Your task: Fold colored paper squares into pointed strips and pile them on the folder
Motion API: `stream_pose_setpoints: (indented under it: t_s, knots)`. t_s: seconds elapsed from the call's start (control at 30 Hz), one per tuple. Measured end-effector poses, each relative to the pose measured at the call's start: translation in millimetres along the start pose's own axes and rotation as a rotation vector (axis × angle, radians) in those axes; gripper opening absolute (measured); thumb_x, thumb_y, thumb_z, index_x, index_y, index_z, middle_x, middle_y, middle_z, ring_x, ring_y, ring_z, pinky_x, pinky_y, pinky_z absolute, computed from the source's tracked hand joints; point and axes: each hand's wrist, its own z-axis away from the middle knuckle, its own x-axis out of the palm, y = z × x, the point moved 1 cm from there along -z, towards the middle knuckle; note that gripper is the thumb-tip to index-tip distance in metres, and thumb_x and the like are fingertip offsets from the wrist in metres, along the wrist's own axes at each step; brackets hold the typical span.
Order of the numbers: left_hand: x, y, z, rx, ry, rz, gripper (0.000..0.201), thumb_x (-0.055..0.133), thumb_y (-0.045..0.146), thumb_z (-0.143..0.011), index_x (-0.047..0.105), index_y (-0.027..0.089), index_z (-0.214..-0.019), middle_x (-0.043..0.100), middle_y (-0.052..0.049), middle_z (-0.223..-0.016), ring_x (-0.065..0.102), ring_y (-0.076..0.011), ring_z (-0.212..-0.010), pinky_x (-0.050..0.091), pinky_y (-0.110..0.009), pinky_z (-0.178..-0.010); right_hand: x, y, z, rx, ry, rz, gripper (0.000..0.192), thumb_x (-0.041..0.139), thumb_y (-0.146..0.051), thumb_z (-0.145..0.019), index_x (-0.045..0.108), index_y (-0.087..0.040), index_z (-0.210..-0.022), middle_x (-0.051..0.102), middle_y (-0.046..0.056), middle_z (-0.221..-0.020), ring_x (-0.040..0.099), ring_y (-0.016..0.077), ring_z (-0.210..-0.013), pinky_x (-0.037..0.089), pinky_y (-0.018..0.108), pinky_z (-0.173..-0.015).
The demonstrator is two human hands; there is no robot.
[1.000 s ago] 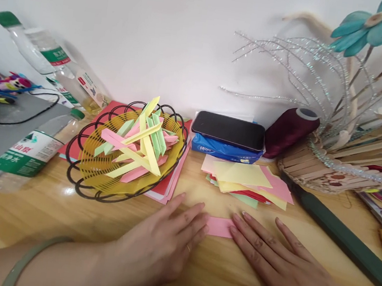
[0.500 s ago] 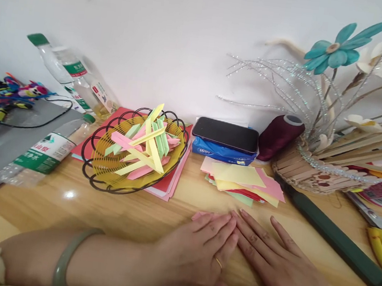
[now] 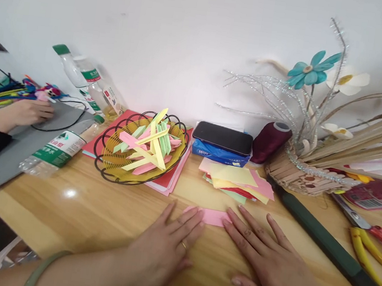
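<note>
On the wooden table point(image 3: 98, 215), both hands lie flat with fingers spread, the left hand point(image 3: 160, 246) having slid back off the pink paper strip point(image 3: 212, 216) it covered a moment ago, the right hand point(image 3: 273, 269) pressing its other end.

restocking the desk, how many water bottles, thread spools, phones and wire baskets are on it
water bottles: 2
thread spools: 1
phones: 1
wire baskets: 1
total: 5
</note>
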Motion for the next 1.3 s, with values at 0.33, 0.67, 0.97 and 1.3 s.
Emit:
stream_pose_setpoints:
  t_s: [0.33, 0.67, 0.97, 1.3]
  knots:
    - [-7.8, 1.7, -0.1, -0.022, -0.006, 0.264, 0.05, 0.034, 0.017, -0.093, 0.017, 0.009, -0.139, 0.026, -0.011, -0.145, 0.018, -0.0205, -0.135, 0.015, -0.052, -0.108, -8.9, 3.4, 5.4, 0.159, 0.152, -0.182, 0.054, 0.047, -0.034, -0.087, 0.032, -0.017, -0.137, 0.052, 0.012, -0.127, 0.05, 0.0226, -0.115, 0.04, 0.045, -0.095]
    - [-9.0, -7.2, -15.2, -0.107, 0.469, 0.327, 0.013, 0.052, 0.024, -0.087, 0.06, 0.015, -0.089, 0.065, -0.005, -0.085, 0.057, -0.0163, -0.088, 0.049, -0.028, -0.077, -7.3, 0.1, -11.4, -0.106, 0.166, -0.039, 0.033, 0.03, -0.014, -0.092, 0.06, -0.01, -0.105, 0.067, 0.011, -0.096, 0.061, 0.0193, -0.091, 0.052, 0.035, -0.077]
    - [-5.6, -13.8, -20.4, 0.066, 0.382, 0.192, 0.026, 0.042, 0.015, -0.091, 0.061, 0.012, -0.073, 0.063, -0.004, -0.075, 0.057, -0.013, -0.074, 0.048, -0.024, -0.068, -14.7, -4.6, -13.4, -0.152, 0.192, 0.005, 0.036, 0.029, -0.008, -0.089, 0.06, -0.008, -0.107, 0.066, 0.012, -0.103, 0.061, 0.0238, -0.093, 0.053, 0.038, -0.075]
    - [-14.5, -33.8, 1.4, 0.224, 0.39, 0.209, 0.016, 0.045, 0.009, -0.089, 0.061, 0.009, -0.093, 0.067, -0.007, -0.09, 0.059, -0.0181, -0.097, 0.049, -0.03, -0.086, -16.3, -10.7, -14.7, -0.109, 0.169, -0.031, 0.042, 0.021, -0.009, -0.092, 0.062, -0.009, -0.1, 0.067, 0.01, -0.09, 0.062, 0.0188, -0.086, 0.054, 0.031, -0.07]
